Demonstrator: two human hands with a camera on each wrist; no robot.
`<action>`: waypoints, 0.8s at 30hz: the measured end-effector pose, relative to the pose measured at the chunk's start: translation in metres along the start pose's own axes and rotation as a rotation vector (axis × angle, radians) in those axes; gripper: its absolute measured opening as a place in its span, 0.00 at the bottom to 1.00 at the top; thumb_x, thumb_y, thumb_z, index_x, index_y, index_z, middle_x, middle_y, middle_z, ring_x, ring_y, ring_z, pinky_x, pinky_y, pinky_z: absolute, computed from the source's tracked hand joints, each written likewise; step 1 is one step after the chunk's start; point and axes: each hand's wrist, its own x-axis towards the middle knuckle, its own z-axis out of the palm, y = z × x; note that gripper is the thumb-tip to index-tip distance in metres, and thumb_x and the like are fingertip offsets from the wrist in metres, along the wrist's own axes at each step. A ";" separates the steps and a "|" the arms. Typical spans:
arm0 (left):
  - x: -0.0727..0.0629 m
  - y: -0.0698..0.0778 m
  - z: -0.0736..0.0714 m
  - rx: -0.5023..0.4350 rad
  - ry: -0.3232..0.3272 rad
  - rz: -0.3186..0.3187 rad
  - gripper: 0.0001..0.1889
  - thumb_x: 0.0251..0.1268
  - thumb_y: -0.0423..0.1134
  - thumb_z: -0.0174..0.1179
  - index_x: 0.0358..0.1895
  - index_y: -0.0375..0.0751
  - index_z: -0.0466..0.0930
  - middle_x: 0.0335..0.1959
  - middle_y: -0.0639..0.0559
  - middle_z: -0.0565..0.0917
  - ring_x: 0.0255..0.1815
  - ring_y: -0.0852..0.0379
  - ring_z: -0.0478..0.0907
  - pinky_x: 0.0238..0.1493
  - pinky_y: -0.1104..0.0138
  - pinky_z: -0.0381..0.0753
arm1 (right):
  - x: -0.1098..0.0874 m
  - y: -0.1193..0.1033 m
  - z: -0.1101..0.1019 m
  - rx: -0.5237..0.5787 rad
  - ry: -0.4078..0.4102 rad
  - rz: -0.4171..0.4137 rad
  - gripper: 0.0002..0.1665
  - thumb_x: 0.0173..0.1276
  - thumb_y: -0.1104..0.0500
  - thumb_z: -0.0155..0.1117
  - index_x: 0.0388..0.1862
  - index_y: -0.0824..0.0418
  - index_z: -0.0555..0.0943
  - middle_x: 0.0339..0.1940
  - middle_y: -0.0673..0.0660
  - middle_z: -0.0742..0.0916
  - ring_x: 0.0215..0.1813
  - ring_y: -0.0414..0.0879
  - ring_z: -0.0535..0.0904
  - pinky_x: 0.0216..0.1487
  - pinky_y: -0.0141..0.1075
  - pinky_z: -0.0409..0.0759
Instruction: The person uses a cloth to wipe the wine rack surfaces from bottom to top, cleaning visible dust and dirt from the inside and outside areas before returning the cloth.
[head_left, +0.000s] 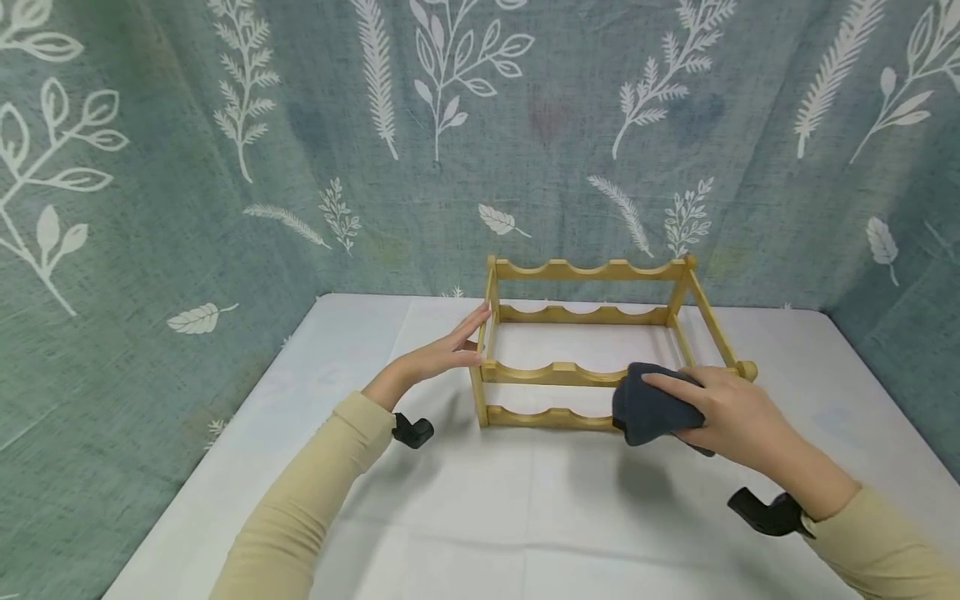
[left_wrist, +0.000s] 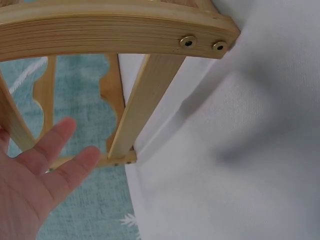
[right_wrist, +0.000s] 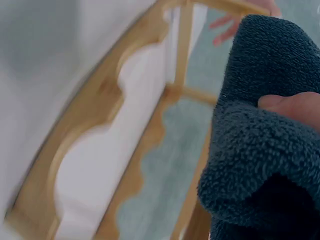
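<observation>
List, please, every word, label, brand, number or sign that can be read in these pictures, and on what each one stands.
There are none: no readable text shows in any view.
The wooden rack and dark blue cloth show no lettering.
The backdrop fabric carries only printed white leaves and sprigs.
The black wrist pieces are too small in the head view to tell whether they bear marks.

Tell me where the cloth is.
In the head view, the cloth is right of centre, gripped by the right hand at the front of the rack.
</observation>
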 end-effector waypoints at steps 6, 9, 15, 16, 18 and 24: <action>-0.005 0.012 0.000 -0.035 -0.014 0.012 0.59 0.44 0.76 0.51 0.73 0.50 0.30 0.73 0.55 0.25 0.70 0.40 0.48 0.64 0.47 0.56 | 0.042 -0.030 0.026 -0.009 0.097 -0.112 0.45 0.34 0.51 0.81 0.57 0.50 0.76 0.35 0.60 0.81 0.36 0.52 0.79 0.34 0.43 0.79; -0.012 0.024 0.000 -0.031 -0.016 0.015 0.61 0.44 0.76 0.51 0.73 0.46 0.30 0.73 0.51 0.25 0.71 0.42 0.45 0.65 0.48 0.55 | 0.058 -0.046 0.030 -0.008 0.157 -0.161 0.45 0.34 0.51 0.81 0.57 0.50 0.76 0.34 0.59 0.81 0.35 0.52 0.79 0.33 0.42 0.79; -0.016 0.031 0.000 -0.036 -0.021 0.013 0.60 0.45 0.75 0.51 0.73 0.45 0.30 0.73 0.50 0.25 0.72 0.42 0.43 0.65 0.48 0.54 | 0.088 -0.083 0.037 0.083 0.154 -0.237 0.42 0.39 0.52 0.79 0.58 0.48 0.75 0.40 0.59 0.82 0.39 0.52 0.80 0.40 0.42 0.79; -0.016 0.031 0.000 -0.042 -0.024 0.008 0.59 0.46 0.75 0.51 0.73 0.46 0.30 0.73 0.51 0.25 0.71 0.41 0.44 0.65 0.47 0.55 | 0.094 -0.090 0.040 0.093 0.145 -0.245 0.41 0.41 0.52 0.79 0.58 0.48 0.75 0.40 0.59 0.82 0.39 0.51 0.80 0.40 0.41 0.79; -0.015 0.032 0.001 -0.045 -0.028 -0.003 0.59 0.47 0.74 0.51 0.73 0.47 0.30 0.73 0.52 0.24 0.71 0.40 0.45 0.64 0.46 0.56 | 0.105 -0.101 0.047 0.114 0.129 -0.258 0.40 0.43 0.52 0.77 0.59 0.48 0.75 0.40 0.59 0.82 0.38 0.51 0.80 0.41 0.41 0.79; -0.013 0.030 0.004 -0.025 -0.017 0.014 0.58 0.48 0.74 0.49 0.73 0.44 0.30 0.73 0.48 0.24 0.73 0.44 0.35 0.67 0.47 0.51 | 0.115 -0.115 0.068 0.065 0.150 -0.190 0.39 0.44 0.49 0.77 0.59 0.49 0.75 0.36 0.59 0.82 0.35 0.51 0.80 0.38 0.40 0.79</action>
